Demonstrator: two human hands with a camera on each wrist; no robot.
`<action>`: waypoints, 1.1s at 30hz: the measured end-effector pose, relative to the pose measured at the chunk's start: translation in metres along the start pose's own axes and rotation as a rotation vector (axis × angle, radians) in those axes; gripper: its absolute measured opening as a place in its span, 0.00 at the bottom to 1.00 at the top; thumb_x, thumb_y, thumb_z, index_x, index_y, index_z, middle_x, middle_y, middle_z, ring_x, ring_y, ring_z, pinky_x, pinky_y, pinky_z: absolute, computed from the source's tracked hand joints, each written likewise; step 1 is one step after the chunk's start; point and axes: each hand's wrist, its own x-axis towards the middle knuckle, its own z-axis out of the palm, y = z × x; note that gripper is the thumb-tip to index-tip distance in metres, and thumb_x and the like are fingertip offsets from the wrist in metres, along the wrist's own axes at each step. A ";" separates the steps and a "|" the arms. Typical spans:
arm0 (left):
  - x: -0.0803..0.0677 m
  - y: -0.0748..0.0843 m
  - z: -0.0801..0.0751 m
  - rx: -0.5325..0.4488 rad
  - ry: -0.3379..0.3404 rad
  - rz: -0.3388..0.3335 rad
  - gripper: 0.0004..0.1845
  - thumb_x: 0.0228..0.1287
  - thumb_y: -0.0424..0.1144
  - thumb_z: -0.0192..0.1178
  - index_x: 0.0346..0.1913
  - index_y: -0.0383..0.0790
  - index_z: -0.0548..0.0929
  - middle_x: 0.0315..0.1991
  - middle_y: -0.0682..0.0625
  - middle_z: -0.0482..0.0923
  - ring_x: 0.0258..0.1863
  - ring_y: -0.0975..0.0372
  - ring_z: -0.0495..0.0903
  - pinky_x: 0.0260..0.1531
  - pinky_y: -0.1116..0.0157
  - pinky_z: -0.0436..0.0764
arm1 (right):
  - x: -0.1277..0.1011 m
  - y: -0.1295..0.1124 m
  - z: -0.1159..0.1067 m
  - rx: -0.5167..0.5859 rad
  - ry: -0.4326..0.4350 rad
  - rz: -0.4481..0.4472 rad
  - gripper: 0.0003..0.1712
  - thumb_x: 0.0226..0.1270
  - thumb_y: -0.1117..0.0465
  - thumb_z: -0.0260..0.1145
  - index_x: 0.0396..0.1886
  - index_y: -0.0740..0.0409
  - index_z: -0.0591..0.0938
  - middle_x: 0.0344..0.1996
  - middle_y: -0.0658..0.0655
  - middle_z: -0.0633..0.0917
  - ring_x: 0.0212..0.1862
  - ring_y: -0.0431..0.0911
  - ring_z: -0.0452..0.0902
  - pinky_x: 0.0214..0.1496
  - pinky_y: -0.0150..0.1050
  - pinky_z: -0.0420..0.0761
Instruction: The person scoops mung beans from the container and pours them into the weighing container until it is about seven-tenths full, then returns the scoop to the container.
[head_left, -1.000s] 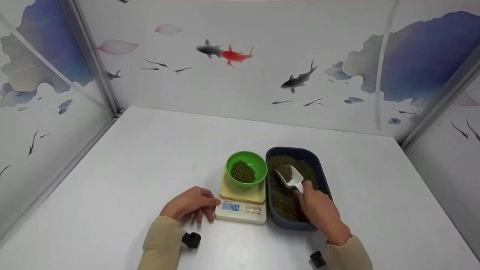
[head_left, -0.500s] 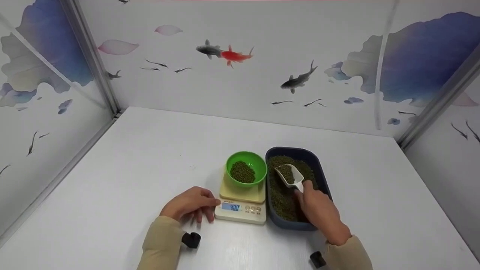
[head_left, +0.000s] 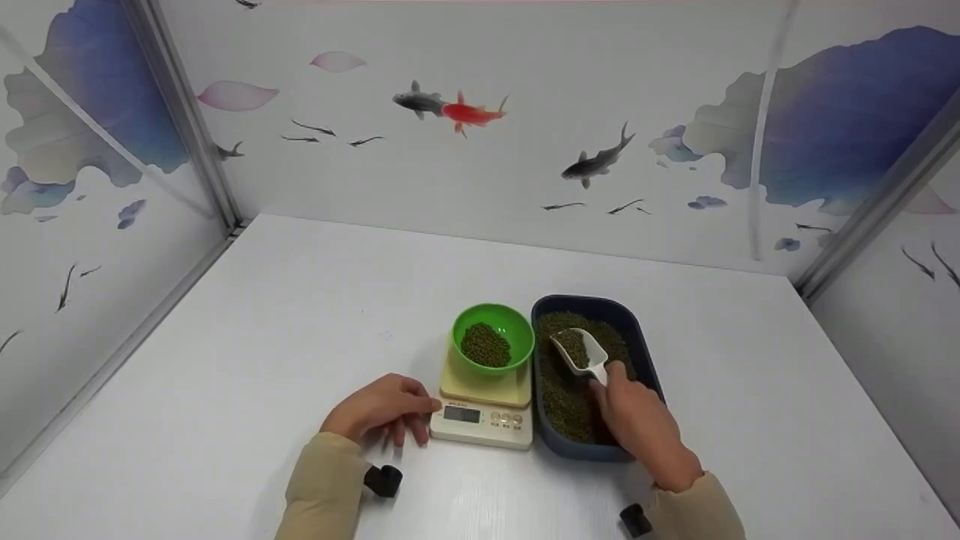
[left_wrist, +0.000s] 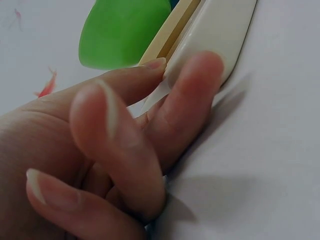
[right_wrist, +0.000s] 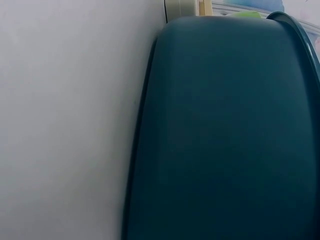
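Note:
In the head view my right hand (head_left: pixel 639 416) grips the handle of a white scoop (head_left: pixel 595 351). Small green beans lie in the scoop, which is low over more beans inside a dark blue tub (head_left: pixel 581 450). Left of the tub stands a cream kitchen scale (head_left: pixel 480 433) with its display (head_left: pixel 462 415) unlit. A green bowl (head_left: pixel 517 330) with a small heap of beans (head_left: pixel 485 345) sits on its platform. My left hand (head_left: pixel 381 405) rests by the scale's left front corner, thumb and a fingertip touching its edge. The right wrist view shows mostly the tub's outer wall (right_wrist: pixel 230 125).
A white table (head_left: pixel 300 315) carries everything, enclosed by white panels (head_left: pixel 487 187) printed with fish and leaves. Black camera mounts (head_left: pixel 384 481) hang at both wrists. The tub stands right against the scale's right side.
The scale's display was lit and read 40.0; it is now dark. The scoop tilted slightly over the first half second, then stayed still. Both hands hold their places.

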 end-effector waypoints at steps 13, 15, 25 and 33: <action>0.000 -0.001 0.000 0.000 0.003 0.001 0.19 0.53 0.54 0.61 0.36 0.39 0.78 0.23 0.43 0.82 0.09 0.65 0.70 0.09 0.70 0.64 | 0.004 0.000 -0.001 0.124 -0.098 0.200 0.16 0.70 0.48 0.44 0.42 0.57 0.61 0.10 0.54 0.66 0.09 0.46 0.59 0.13 0.38 0.57; 0.000 -0.001 0.000 0.001 0.003 0.001 0.19 0.53 0.54 0.61 0.35 0.39 0.78 0.23 0.43 0.82 0.09 0.65 0.70 0.09 0.70 0.64 | 0.005 0.000 -0.001 0.126 -0.095 0.201 0.17 0.70 0.48 0.43 0.42 0.57 0.61 0.10 0.54 0.66 0.09 0.46 0.60 0.13 0.38 0.57; 0.001 -0.001 0.000 -0.002 0.000 0.005 0.19 0.53 0.53 0.61 0.34 0.38 0.79 0.23 0.42 0.82 0.08 0.64 0.71 0.08 0.71 0.65 | 0.005 0.000 -0.002 0.120 -0.050 0.151 0.17 0.70 0.48 0.43 0.40 0.58 0.61 0.09 0.53 0.66 0.09 0.45 0.59 0.13 0.38 0.58; 0.001 -0.001 0.000 0.007 -0.004 0.007 0.19 0.53 0.53 0.61 0.35 0.38 0.78 0.23 0.42 0.82 0.08 0.65 0.71 0.09 0.71 0.65 | 0.004 0.000 -0.002 0.122 -0.041 0.150 0.16 0.70 0.48 0.43 0.41 0.58 0.62 0.10 0.52 0.67 0.09 0.45 0.60 0.14 0.38 0.58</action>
